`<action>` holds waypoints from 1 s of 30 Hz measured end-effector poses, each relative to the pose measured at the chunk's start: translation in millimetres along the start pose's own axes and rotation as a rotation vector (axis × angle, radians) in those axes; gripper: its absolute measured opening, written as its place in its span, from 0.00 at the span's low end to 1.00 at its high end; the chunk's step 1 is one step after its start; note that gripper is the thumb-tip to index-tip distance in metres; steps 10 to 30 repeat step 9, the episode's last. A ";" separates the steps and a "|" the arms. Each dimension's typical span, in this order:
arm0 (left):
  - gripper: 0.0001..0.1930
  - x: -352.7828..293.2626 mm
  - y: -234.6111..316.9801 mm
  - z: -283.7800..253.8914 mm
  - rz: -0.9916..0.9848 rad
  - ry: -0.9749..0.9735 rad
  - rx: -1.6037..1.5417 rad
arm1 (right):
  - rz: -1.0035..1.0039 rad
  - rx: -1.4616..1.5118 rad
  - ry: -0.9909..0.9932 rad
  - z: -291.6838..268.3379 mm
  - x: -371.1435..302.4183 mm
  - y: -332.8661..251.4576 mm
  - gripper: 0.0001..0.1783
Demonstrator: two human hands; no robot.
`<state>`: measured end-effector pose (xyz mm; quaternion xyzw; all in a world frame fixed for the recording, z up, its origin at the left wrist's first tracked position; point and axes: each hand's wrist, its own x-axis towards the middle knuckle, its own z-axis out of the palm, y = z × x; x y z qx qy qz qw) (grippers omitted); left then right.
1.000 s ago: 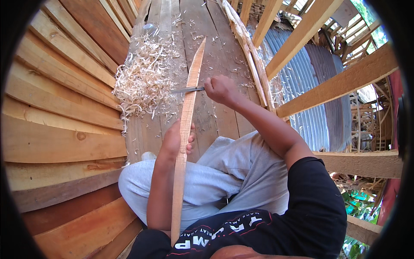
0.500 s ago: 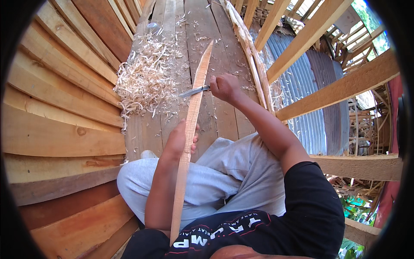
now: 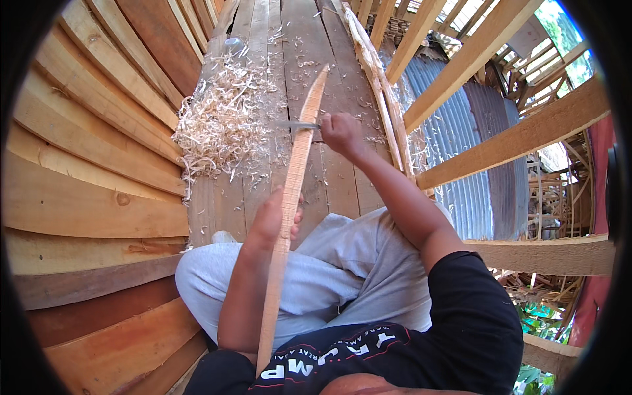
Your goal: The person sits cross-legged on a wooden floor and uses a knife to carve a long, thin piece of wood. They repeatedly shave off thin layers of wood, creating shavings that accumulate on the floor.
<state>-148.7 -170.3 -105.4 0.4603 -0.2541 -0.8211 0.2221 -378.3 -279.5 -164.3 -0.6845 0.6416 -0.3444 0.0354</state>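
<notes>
A long, narrow wooden strip (image 3: 294, 172) with a pointed far end runs from my chest out over the plank floor. My left hand (image 3: 270, 217) is wrapped round it near the middle, just above my lap. My right hand (image 3: 342, 133) is closed in a fist on the handle of a knife (image 3: 305, 125). The blade lies crosswise over the strip, below its pointed end, and looks blurred. The handle itself is mostly hidden inside my fist.
A heap of curled wood shavings (image 3: 220, 125) covers the floor at the left, with a clear round object (image 3: 233, 45) beyond it. Overlapping boards (image 3: 85, 197) form a wall on the left. Wooden rails (image 3: 513, 133) and pale poles (image 3: 378, 82) stand along the right, above corrugated metal sheets (image 3: 454, 131).
The knife and my right hand have shifted slightly farther up the strip, toward its tip. The blade now sits more level across it. My left hand keeps its hold.
</notes>
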 end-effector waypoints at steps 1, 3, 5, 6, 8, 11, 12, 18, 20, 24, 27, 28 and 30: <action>0.20 3.6 -3.7 -0.8 0.006 -0.019 -0.003 | 0.006 -0.064 -0.088 1.1 3.6 8.9 0.28; 0.19 -0.1 -2.1 -5.3 0.000 0.018 0.049 | 0.072 -0.001 -0.077 9.8 -10.6 -14.3 0.27; 0.20 1.3 -1.6 -10.0 0.013 0.020 0.042 | -0.114 0.006 -0.235 -12.5 -26.4 -40.9 0.27; 0.20 0.6 -0.4 -9.5 0.016 0.014 0.053 | -0.125 0.001 -0.163 -12.8 -20.9 -29.4 0.27; 0.23 8.9 -8.1 -11.6 0.009 -0.038 0.040 | -0.153 -0.009 -0.023 -1.0 -1.1 4.3 0.28; 0.24 17.9 -13.8 -16.2 0.018 -0.054 0.026 | -0.056 -0.049 -0.112 8.1 1.7 8.4 0.26; 0.24 17.9 -13.8 -16.2 0.018 -0.054 0.026 | -0.056 -0.049 -0.112 8.1 1.7 8.4 0.26; 0.24 17.9 -13.8 -16.2 0.018 -0.054 0.026 | -0.056 -0.049 -0.112 8.1 1.7 8.4 0.26; 0.24 17.9 -13.8 -16.2 0.018 -0.054 0.026 | -0.056 -0.049 -0.112 8.1 1.7 8.4 0.26; 0.24 17.9 -13.8 -16.2 0.018 -0.054 0.026 | -0.056 -0.049 -0.112 8.1 1.7 8.4 0.26; 0.24 17.9 -13.8 -16.2 0.018 -0.054 0.026 | -0.056 -0.049 -0.112 8.1 1.7 8.4 0.26; 0.24 17.9 -13.8 -16.2 0.018 -0.054 0.026 | -0.056 -0.049 -0.112 8.1 1.7 8.4 0.26; 0.24 17.9 -13.8 -16.2 0.018 -0.054 0.026 | -0.056 -0.049 -0.112 8.1 1.7 8.4 0.26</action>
